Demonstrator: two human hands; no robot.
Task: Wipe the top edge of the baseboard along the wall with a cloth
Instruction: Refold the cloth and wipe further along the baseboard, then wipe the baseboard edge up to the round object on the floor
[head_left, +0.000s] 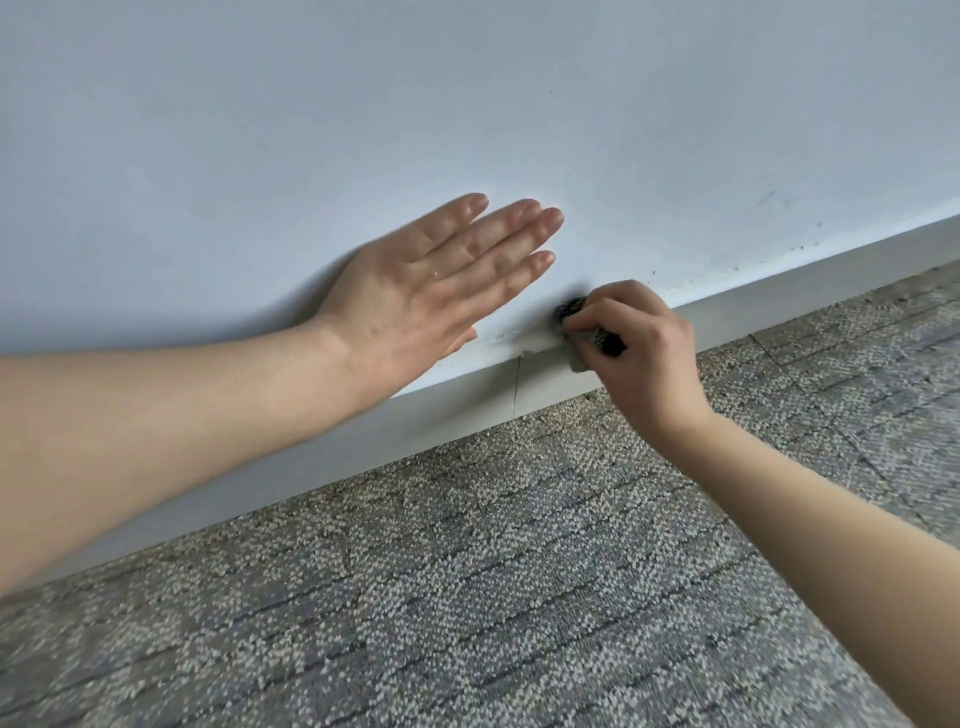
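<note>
Our right grip (644, 348) clenches the cloth (571, 307), bunched small to ride the top edge of the baseboard (457, 413) against the wall (467, 104); our left grip (431, 280) lies released, fingers straight, flat on the wall, probably steadying us.

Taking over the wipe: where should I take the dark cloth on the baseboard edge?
Likely its bunched middle, from the carpet side, as the right hand holds the cloth: it sits wadded against the wall on the baseboard, so only its room-facing side is free.
</note>
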